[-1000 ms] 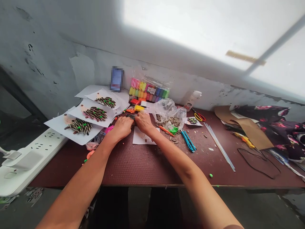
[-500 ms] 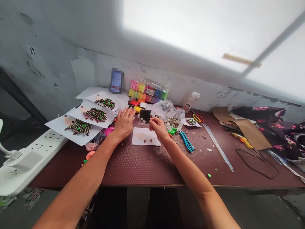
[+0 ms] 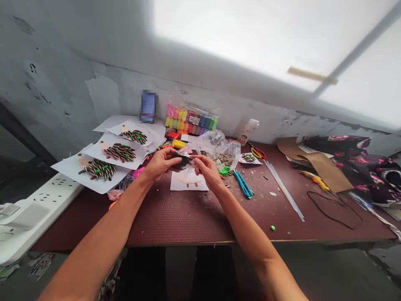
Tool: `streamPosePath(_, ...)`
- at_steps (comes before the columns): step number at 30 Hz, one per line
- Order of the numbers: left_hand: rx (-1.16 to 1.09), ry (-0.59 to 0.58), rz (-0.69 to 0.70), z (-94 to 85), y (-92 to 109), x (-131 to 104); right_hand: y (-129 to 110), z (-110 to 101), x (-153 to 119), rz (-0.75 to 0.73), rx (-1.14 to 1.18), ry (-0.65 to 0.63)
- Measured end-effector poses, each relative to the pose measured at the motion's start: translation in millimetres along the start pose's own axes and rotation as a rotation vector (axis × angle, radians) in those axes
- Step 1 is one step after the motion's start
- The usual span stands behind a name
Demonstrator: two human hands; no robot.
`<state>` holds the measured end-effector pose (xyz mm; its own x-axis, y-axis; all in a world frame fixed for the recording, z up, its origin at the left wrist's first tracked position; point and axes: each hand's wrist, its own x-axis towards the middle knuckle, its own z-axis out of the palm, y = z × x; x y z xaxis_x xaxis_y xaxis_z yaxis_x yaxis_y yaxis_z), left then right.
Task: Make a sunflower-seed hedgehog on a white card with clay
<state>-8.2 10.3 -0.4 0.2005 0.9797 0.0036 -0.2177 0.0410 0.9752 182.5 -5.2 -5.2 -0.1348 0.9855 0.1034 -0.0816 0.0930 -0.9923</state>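
Note:
Both hands meet over a small sheet of white paper (image 3: 179,185) that carries a pale flat shape with small brown feet. My left hand (image 3: 160,164) is closed on the black end of a small packet of black clay (image 3: 181,161). At the packet's right end, my right hand (image 3: 205,167) pinches its clear plastic edge. Parts of the packet are hidden by my fingers. Just behind the hands sits a yellow block (image 3: 178,144). To the right, a clear plastic bag (image 3: 216,141) lies by a heap of striped sunflower seeds (image 3: 224,160).
Paper hedgehog pictures with seed spines (image 3: 120,152) overlap at left beside a white power strip (image 3: 46,209). Behind stands a pack of coloured clay (image 3: 191,120). At right are a teal cutter (image 3: 243,184), scissors (image 3: 257,152), glue sticks (image 3: 285,192), a glue gun (image 3: 316,180) and a bottle (image 3: 248,132).
My left hand has moved from the items at the back to the black packet and taken hold of it. The packet has come lower and now lies tilted between both hands.

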Motion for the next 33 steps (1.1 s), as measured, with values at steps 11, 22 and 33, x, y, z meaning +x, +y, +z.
streamPosePath(11,-0.031,0.007,0.040,0.9,1.3,-2.0,-0.2,1.6,-4.9,0.003,-0.076,-0.080)
streamPosePath(22,0.054,-0.117,0.024,1.2,3.0,-6.2,2.7,0.8,-3.9,-0.002,-0.092,-0.083)
streamPosePath(33,0.126,-0.079,0.019,1.7,-1.6,-1.6,6.8,3.3,-3.4,-0.004,-0.110,-0.018)
